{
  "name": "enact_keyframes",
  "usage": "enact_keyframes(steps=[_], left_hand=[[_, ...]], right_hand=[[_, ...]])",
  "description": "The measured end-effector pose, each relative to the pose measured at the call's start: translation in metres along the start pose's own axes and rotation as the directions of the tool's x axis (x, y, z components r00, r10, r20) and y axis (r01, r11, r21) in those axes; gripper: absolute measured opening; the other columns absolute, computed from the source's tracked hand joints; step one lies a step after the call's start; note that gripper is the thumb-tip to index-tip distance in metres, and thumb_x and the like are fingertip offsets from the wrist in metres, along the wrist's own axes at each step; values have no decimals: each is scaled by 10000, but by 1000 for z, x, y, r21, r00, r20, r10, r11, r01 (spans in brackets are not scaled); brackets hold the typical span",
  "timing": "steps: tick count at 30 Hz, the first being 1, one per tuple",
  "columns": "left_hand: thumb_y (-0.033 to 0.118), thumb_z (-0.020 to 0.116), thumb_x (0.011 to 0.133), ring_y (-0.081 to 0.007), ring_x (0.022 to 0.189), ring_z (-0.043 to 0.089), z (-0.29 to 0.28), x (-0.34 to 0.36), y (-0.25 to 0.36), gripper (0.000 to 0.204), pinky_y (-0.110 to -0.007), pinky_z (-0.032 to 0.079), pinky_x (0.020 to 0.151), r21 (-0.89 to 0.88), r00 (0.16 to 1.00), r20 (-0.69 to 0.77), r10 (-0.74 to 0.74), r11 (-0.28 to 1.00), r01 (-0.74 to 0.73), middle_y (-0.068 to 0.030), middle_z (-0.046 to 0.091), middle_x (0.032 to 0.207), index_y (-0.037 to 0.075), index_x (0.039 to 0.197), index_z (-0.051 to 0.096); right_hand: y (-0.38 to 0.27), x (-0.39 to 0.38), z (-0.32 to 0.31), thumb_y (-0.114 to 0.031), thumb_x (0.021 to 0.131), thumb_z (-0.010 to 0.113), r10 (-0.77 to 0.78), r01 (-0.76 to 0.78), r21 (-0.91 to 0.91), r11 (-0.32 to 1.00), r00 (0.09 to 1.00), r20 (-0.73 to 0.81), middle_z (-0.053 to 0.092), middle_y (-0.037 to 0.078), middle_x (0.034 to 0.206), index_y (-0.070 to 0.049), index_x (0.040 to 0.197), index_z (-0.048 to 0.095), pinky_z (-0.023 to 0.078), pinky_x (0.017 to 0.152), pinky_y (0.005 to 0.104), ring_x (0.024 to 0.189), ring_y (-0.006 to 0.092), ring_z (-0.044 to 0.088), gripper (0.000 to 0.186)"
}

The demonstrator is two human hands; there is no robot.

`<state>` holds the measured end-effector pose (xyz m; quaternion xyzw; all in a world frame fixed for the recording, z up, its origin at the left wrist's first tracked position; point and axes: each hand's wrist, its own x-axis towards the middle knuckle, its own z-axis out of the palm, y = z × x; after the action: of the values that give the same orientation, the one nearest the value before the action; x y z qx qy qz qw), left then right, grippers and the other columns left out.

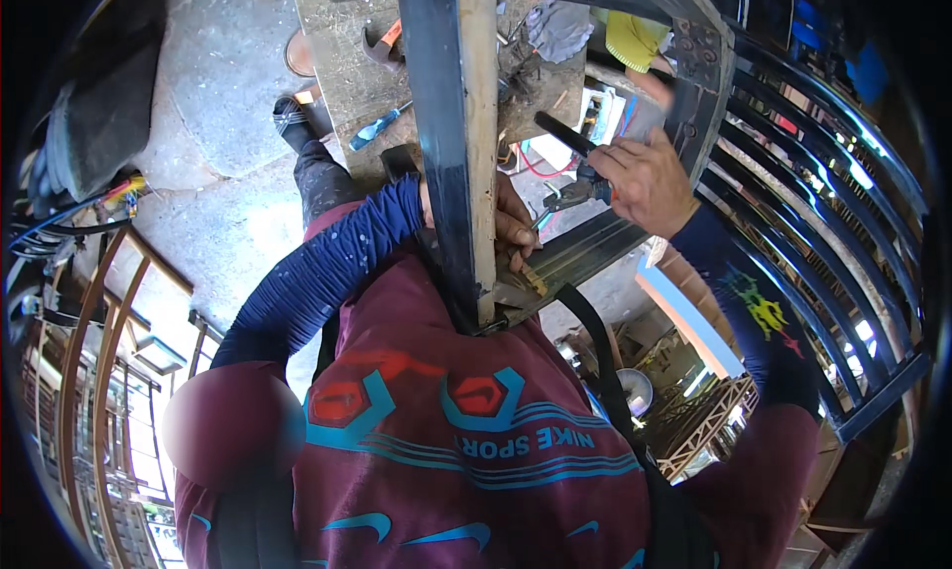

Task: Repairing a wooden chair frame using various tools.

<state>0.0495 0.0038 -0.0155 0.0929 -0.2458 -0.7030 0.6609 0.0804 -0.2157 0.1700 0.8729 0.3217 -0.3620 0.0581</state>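
Observation:
My right hand grips a tool with a long dark handle and a metal head, right of an upright dark-and-bare-wood beam. My left hand reaches behind that beam, partly hidden by it; its visible fingers are bent round a thin metal piece, close beside the tool's head. Below those fingers, small pale pieces rest at the joint with a dark crosspiece.
A worktable holds an orange-handled hammer, blue screwdriver and grey cloth. A co-worker's hand and yellow sleeve show behind. Slatted dark frames stand right; wooden frames left.

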Motion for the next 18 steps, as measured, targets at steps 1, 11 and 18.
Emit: enact_keyframes(steps=[1, 11, 18], left_hand=[[266, 662, 969, -126, 879, 660, 0, 0, -2, 282, -287, 487, 857, -33, 1000, 17, -4, 999, 4, -62, 739, 877, -3, 945, 740], [225, 583, 1011, -181, 967, 666, -3, 6, 17, 295, -324, 503, 893, -247, 998, 59, -27, 968, 41, -128, 732, 968, -46, 1010, 701], [242, 593, 1005, -161, 926, 620, -4, 4, 3, 309, -317, 473, 859, -224, 998, 57, -17, 974, 30, -116, 725, 935, -38, 960, 713]], right_hand=[[-1, -6, 15, -88, 575, 787, 43, -42, 110, 993, 999, -15, 706, 131, 1046, -52, 1148, 635, 400, 785, 420, 971, 275, 673, 594], [-16, -22, 53, -23, 635, 718, 140, -100, 165, 981, 957, -254, 664, 143, 1144, -24, 1177, 600, 427, 849, 430, 1066, 293, 639, 555], [-12, -12, 3, 38, 706, 679, 17, -63, 354, 933, 991, 133, 583, 163, 1117, -28, 1289, 496, 511, 863, 460, 1068, 381, 598, 614]])
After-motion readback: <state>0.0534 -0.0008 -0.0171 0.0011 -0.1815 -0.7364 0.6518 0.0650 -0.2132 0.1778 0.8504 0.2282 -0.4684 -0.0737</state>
